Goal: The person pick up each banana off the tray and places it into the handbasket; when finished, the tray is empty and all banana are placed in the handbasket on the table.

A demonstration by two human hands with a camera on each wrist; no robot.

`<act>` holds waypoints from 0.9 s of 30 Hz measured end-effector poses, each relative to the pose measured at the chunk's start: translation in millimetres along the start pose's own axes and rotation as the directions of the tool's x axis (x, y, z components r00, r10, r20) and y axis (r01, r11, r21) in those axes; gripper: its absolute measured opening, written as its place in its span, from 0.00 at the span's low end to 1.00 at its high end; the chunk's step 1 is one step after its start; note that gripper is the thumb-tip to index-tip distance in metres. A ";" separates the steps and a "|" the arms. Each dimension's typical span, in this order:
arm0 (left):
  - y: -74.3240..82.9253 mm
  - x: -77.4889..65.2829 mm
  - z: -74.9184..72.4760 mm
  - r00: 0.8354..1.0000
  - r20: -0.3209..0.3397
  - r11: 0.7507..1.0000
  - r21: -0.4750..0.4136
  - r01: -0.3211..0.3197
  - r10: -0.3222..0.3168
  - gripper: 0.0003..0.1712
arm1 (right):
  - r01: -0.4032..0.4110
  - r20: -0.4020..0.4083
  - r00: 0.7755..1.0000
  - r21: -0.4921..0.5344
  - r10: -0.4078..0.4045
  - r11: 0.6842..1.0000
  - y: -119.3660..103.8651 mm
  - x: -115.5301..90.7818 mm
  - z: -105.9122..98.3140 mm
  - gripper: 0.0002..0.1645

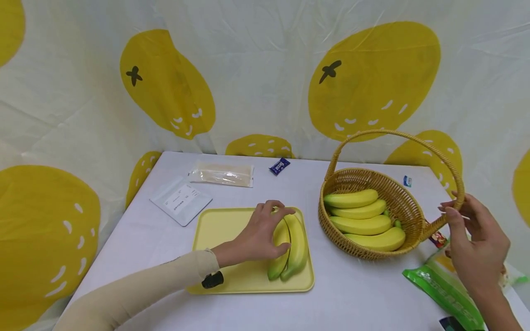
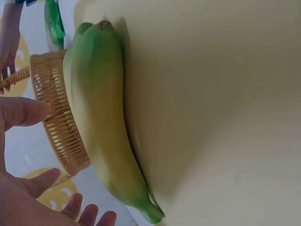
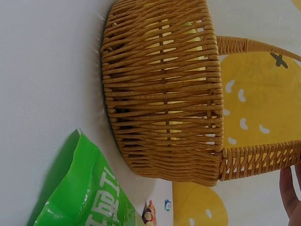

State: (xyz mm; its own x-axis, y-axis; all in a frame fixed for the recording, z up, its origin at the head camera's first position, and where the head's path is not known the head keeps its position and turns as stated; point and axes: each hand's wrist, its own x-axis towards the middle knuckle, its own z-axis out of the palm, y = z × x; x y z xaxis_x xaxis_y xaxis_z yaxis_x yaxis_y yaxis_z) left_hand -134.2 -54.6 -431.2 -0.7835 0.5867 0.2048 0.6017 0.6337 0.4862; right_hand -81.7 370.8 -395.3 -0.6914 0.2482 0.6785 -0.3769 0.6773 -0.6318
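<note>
My left hand (image 1: 265,230) is over two bananas that lie side by side on a yellow tray (image 1: 227,282), its thumb and fingers spread around empty air. In the left wrist view a gap shows between those fingers and the nearer banana (image 2: 101,108); the other banana (image 1: 299,248) lies to its right in the head view. With thumb and fingers, my right hand (image 1: 476,239) holds the arched handle of a wicker basket (image 1: 360,252) at its right side. The basket stands on the table with several bananas (image 1: 360,225) inside.
A green bag (image 1: 445,289) lies by my right forearm, with a red wrapper (image 1: 438,239) behind it. Farther back are a silver pouch (image 1: 182,202), a clear packet (image 1: 223,174), a dark blue wrapped snack (image 1: 279,166) and a small blue packet (image 1: 407,181). A patterned curtain hangs behind the table.
</note>
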 end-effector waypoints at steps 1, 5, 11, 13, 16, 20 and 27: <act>0.5 -1.4 1.3 1.000 0.004 1.000 0.010 0.001 -0.001 0.43 | -0.006 -0.004 1.000 -0.005 0.006 1.000 0.0 0.1 0.3 0.25; 3.1 -6.4 5.8 1.000 0.016 1.000 0.025 0.001 -0.002 0.44 | -0.018 -0.015 1.000 -0.015 0.017 1.000 -0.6 -0.2 0.7 0.26; 4.1 -14.0 13.3 0.999 0.044 0.996 0.092 -0.004 0.000 0.46 | -0.008 -0.018 1.000 -0.006 0.008 1.000 -0.8 -0.9 1.0 0.25; 3.5 -16.8 14.8 0.998 0.058 0.994 0.109 -0.002 -0.004 0.47 | -0.002 -0.013 1.000 0.001 0.002 1.000 -0.3 -0.8 0.4 0.24; 2.1 -20.8 14.9 0.998 0.067 0.993 0.116 0.007 -0.015 0.47 | 0.004 -0.002 1.000 0.008 -0.004 1.000 0.1 -0.3 -0.5 0.24; -1.6 -25.6 13.3 0.998 0.065 0.993 0.117 0.018 -0.026 0.46 | 0.014 0.001 1.000 0.018 -0.014 1.000 0.3 0.0 -0.3 0.25; -9.6 -36.5 8.3 0.998 0.055 0.994 0.105 0.030 -0.036 0.47 | 0.020 -0.023 1.000 0.030 -0.019 0.999 1.5 -0.9 1.8 0.25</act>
State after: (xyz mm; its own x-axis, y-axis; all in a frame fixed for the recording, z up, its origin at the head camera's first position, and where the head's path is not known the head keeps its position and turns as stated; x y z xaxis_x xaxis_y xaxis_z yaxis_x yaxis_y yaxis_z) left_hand -110.1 -77.8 -450.4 -0.7949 0.5903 0.1400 0.5908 0.7007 0.4000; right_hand -82.8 370.3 -397.5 -0.6697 0.2513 0.6989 -0.4088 0.6609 -0.6294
